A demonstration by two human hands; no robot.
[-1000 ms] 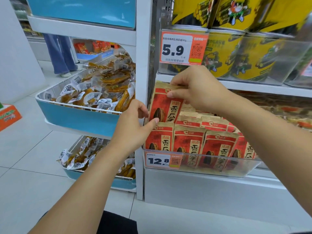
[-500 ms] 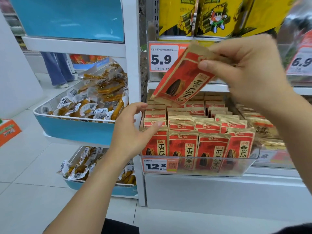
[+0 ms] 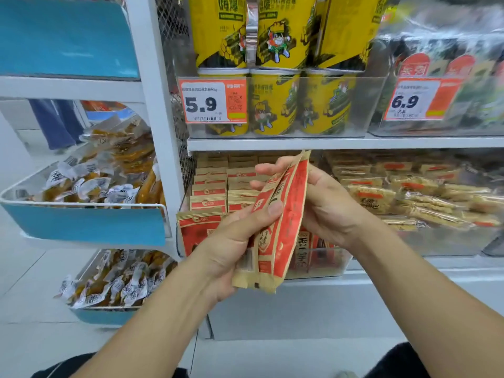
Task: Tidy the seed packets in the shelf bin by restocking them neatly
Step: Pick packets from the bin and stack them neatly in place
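Observation:
A red and tan seed packet (image 3: pixel 283 222) stands almost edge-on to me in front of the clear shelf bin (image 3: pixel 321 266). My left hand (image 3: pixel 234 241) grips its lower left side, thumb across the front. My right hand (image 3: pixel 324 203) holds its right side, fingers curled behind the top. Behind them, rows of the same red packets (image 3: pixel 210 192) stand upright in the bin, partly hidden by my hands.
Yellow snack tubs (image 3: pixel 272 102) sit on the shelf above with a 5.9 price tag (image 3: pixel 212 100). Wrapped snack bars (image 3: pixel 425 192) fill the bin to the right. Blue-fronted baskets (image 3: pixel 87 225) of wrapped snacks hang at left. A person's legs (image 3: pixel 57 124) stand far left.
My right hand lifted one packet out of the bin and brought it down in front. My left hand left the bin's corner and took hold of the packet too.

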